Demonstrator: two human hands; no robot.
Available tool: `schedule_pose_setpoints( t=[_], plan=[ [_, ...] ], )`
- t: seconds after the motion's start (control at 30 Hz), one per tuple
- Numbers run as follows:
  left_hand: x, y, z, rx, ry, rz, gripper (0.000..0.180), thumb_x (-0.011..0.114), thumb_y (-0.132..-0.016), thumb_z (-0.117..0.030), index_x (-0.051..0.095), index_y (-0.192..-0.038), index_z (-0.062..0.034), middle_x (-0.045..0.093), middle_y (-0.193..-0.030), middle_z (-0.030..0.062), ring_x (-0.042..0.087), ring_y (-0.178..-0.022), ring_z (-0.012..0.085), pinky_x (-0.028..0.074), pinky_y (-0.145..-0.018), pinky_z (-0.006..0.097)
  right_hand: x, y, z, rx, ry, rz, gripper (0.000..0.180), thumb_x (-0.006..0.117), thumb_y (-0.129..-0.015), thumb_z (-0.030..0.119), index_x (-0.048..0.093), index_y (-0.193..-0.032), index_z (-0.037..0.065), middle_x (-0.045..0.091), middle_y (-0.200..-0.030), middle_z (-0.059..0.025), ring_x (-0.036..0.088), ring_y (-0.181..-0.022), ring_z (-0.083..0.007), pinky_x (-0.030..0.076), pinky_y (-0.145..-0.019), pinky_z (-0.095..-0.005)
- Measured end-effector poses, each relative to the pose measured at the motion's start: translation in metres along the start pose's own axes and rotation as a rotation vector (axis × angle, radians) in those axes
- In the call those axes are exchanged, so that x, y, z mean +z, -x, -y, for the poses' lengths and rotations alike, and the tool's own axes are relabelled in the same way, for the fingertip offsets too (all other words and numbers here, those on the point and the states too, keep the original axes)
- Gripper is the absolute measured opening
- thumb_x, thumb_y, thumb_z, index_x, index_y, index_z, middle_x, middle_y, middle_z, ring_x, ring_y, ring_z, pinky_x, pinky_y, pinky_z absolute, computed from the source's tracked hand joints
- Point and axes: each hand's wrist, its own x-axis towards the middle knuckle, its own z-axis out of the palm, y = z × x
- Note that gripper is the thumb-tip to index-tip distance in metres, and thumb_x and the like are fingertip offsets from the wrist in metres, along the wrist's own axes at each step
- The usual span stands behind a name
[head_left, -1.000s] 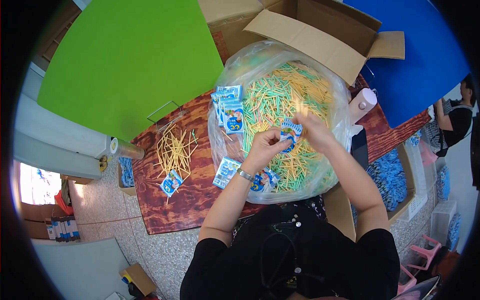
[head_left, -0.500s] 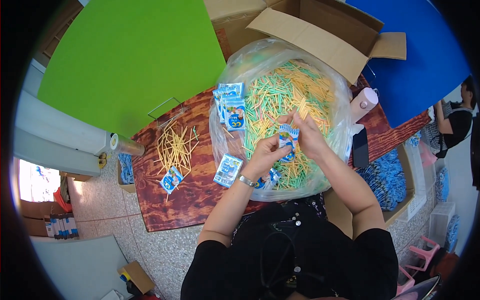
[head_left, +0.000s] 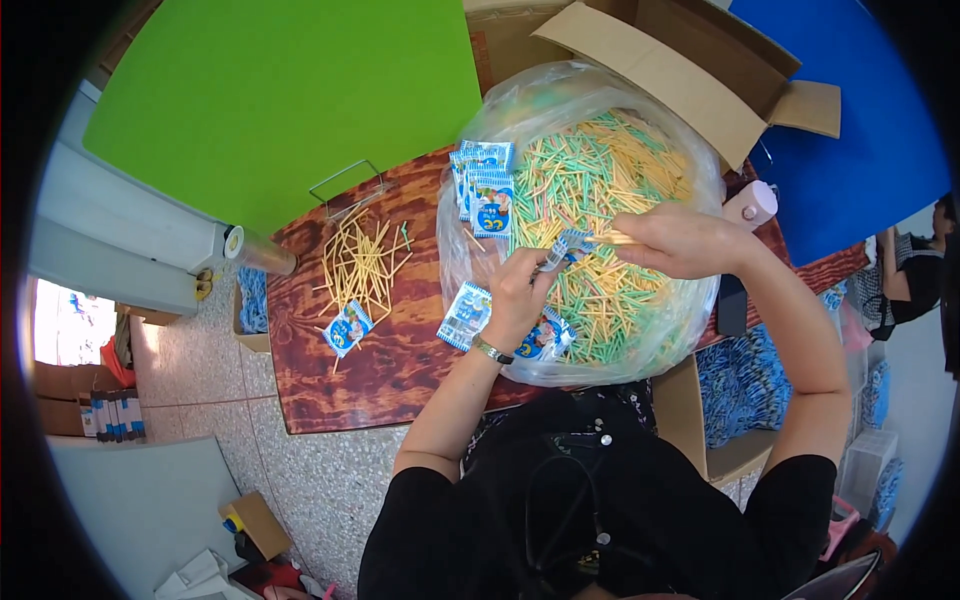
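A big clear plastic bag (head_left: 690, 290) full of yellow, green and orange sticks (head_left: 600, 180) lies on a dark wooden table (head_left: 390, 365). My left hand (head_left: 520, 295) holds a small blue packet (head_left: 562, 248) by its lower end, above the sticks. My right hand (head_left: 675, 240) pinches a few sticks (head_left: 612, 237) at the packet's open end. A stack of blue packets (head_left: 485, 190) leans inside the bag's left side. Two more packets (head_left: 465, 315) (head_left: 545, 338) lie near my left wrist.
A loose pile of yellow sticks (head_left: 362, 262) and one blue packet (head_left: 348, 328) lie on the table's left part. An open cardboard box (head_left: 680, 60) stands behind the bag. Boxes of blue packets (head_left: 745, 385) sit at my right. Another person (head_left: 915, 265) sits far right.
My right hand has moved right and slightly up, pulling a few sticks level with the packet's open end. My left hand keeps hold of the packet.
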Motion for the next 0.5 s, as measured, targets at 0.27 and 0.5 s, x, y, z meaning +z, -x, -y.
schedule_pose_setpoints(
  t=[0.27, 0.5],
  plan=[
    [-0.007, 0.004, 0.004, 0.179, -0.084, -0.061, 0.026, 0.066, -0.071, 0.008, 0.062, -0.096, 0.0001, 0.063, -0.088, 0.0146, 0.062, -0.081, 0.033, 0.051, -0.07, 0.04, -0.002, -0.03, 0.009, 0.053, 0.274, 0.212, 0.024, 0.057, -0.09, 0.023, 0.059, -0.088, -0.001, 0.064, -0.075, -0.0219, 0.063, -0.076, -0.0413, 0.049, -0.07, -0.0495],
    [-0.005, 0.003, 0.002, 0.211, -0.083, -0.083, 0.033, 0.064, -0.07, 0.009, 0.062, -0.101, -0.0011, 0.063, -0.092, 0.014, 0.062, -0.085, 0.0326, 0.052, -0.073, 0.04, -0.012, -0.058, 0.033, 0.095, 0.456, 0.336, 0.021, 0.057, -0.088, 0.016, 0.068, -0.087, -0.002, 0.068, -0.087, -0.0218, 0.066, -0.086, -0.0378, 0.052, -0.075, -0.0454]
  ],
)
